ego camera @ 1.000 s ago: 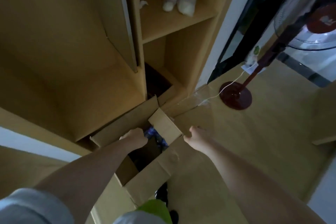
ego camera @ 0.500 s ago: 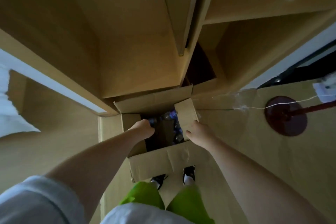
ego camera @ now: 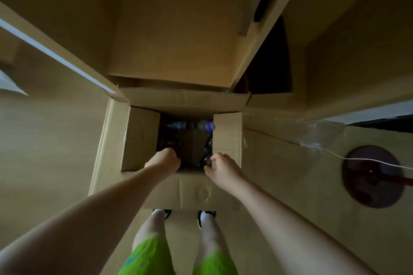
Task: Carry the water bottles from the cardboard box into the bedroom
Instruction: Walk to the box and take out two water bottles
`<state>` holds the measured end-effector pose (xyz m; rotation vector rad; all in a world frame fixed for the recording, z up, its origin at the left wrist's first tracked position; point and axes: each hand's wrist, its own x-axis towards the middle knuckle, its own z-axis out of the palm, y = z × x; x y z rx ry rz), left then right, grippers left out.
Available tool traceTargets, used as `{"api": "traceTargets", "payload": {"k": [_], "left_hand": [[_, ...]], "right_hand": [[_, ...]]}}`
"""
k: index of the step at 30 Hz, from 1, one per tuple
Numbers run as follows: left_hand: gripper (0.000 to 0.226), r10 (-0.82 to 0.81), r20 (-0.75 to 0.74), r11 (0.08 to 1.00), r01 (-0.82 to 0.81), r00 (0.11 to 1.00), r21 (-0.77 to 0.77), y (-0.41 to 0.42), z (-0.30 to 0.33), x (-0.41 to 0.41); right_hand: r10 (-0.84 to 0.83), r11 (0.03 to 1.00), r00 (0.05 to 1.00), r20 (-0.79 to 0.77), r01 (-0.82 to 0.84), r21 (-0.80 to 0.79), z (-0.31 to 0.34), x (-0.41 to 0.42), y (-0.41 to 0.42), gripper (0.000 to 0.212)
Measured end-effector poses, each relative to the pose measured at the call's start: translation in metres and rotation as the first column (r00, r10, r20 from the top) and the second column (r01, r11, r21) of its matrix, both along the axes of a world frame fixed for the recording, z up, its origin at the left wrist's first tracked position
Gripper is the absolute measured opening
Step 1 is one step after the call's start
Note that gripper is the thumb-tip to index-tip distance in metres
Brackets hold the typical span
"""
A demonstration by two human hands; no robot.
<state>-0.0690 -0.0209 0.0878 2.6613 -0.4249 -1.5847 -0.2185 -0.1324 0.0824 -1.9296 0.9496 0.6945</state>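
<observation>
The cardboard box (ego camera: 192, 190) stands open on the floor right below me, its flaps folded outward. Several water bottles (ego camera: 202, 125) with bluish labels lie in its dark inside, mostly at the far and right sides. My left hand (ego camera: 164, 159) hangs over the near left of the opening with its fingers curled down into the dark; what they touch is hidden. At the near corner of the right flap (ego camera: 226, 134), my right hand (ego camera: 221, 165) has thumb and fingers curled at the flap's edge, just beside a bottle top.
A tall wooden wardrobe (ego camera: 169, 29) rises just behind the box, with a dark open compartment (ego camera: 268, 69) to the right. The round dark-red base of a standing fan (ego camera: 373, 176) and its white cord (ego camera: 330, 154) lie on the floor at right. My feet (ego camera: 183, 214) stand against the box.
My view has tilted down and closer over the box. Both hands have stayed at the opening, the left now reaching a little deeper inside.
</observation>
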Motion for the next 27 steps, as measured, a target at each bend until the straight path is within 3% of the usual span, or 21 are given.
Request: {"api": "traceTargets", "payload": {"k": [4, 8, 11, 13, 21, 27], "left_hand": [[0.027, 0.061, -0.024, 0.998, -0.061, 0.998, 0.016, -0.007, -0.066, -0.015], [0.027, 0.257, -0.067, 0.965, -0.26, 0.964, -0.026, -0.012, -0.139, -0.019], [0.023, 0.499, -0.142, 0.858, -0.51, 0.855, -0.052, -0.017, -0.191, -0.016], [0.021, 0.636, -0.163, 0.763, -0.646, 0.754, -0.012, -0.018, -0.221, -0.011], [0.026, 0.482, -0.142, 0.872, -0.489, 0.865, -0.021, -0.001, -0.312, 0.026], [0.028, 0.449, -0.133, 0.892, -0.452, 0.884, 0.011, 0.016, -0.359, 0.047]], "right_hand": [[-0.001, 1.0, 1.0, 0.011, 0.0, 0.018, -0.067, 0.007, -0.01, 0.046], [-0.109, 0.988, 0.994, -0.007, 0.11, 0.106, -0.145, 0.025, -0.003, 0.043], [-0.254, 0.951, 0.966, -0.037, 0.257, 0.172, -0.195, 0.048, 0.009, 0.041], [-0.262, 0.947, 0.964, -0.05, 0.267, 0.178, -0.23, 0.062, 0.017, 0.04], [-0.306, 0.944, 0.94, -0.154, 0.321, 0.083, -0.345, 0.09, 0.019, 0.037], [-0.212, 0.966, 0.966, -0.146, 0.23, 0.118, -0.41, 0.115, 0.03, 0.044]]}}
